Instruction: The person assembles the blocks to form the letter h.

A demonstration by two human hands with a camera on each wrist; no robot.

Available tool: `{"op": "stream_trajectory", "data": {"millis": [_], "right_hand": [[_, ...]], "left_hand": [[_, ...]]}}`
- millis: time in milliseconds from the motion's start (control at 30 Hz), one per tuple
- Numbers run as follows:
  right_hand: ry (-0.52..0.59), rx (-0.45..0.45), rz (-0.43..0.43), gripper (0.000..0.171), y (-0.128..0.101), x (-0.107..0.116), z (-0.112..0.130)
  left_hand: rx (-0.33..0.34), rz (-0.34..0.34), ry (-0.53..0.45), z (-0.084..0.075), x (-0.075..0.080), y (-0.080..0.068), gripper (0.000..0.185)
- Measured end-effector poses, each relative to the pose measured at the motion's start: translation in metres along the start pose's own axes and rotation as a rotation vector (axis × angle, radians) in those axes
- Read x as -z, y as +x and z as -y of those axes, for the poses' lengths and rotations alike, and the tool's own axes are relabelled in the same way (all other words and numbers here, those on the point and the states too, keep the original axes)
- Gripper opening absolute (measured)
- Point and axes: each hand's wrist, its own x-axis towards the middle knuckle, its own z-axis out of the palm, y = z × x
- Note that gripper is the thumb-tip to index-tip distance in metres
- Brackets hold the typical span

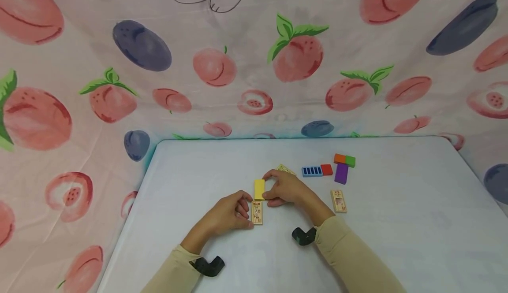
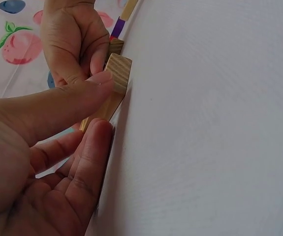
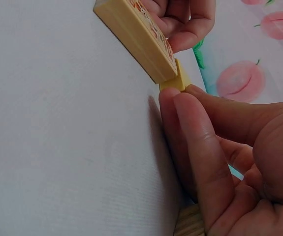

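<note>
Sleeves of pale cloth came in over the near edge of the table (image 1: pixel 397 240), and from there we followed both forearms to the middle of it, where the two hands met. We judged the blocks under them light, stiff and smooth-faced, small wooden slabs that would not bend or break but could slide on the cloth, so best taken by their long side edges between thumb and fingertip. Our left hand (image 1: pixel 228 213) lay low, knuckles up, its thumb and fingers closed on the printed wooden block (image 1: pixel 257 212); in the left wrist view its thumb pressed on the block's end grain (image 2: pixel 117 69) while the fingers lay alongside. Just beyond, end to end with it, lay the yellow block (image 1: pixel 259 189), which our right hand (image 1: pixel 283 189) pinched by its side, fingers curled round the far end; the right wrist view showed the fingertips (image 3: pixel 180 105) at that yellow piece beside the printed one. Nearer the right edge another printed block (image 1: pixel 338 201) lay by itself. Farther back sat a blue striped block (image 1: pixel 311 171) touching a red one (image 1: pixel 326 169), with a purple block (image 1: pixel 341 173) under an orange-and-green pair (image 1: pixel 344 160).
</note>
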Motion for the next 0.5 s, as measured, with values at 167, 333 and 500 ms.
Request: {"op": "stream_trajectory", "data": {"millis": [167, 333, 500], "right_hand": [[-0.017, -0.003, -0.003, 0.047, 0.0002, -0.0002, 0.0001], [-0.021, -0.016, -0.013, 0.048, 0.0003, -0.0005, 0.0001], [-0.023, -0.01, -0.011, 0.048, 0.0004, -0.001, 0.0008]], "left_hand": [[0.001, 0.002, 0.002, 0.0006, -0.0006, 0.001, 0.057], [0.006, 0.006, -0.001, 0.0001, -0.0005, 0.0012, 0.058], [0.002, 0.004, -0.001, 0.0007, 0.0, 0.0011, 0.056]]}}
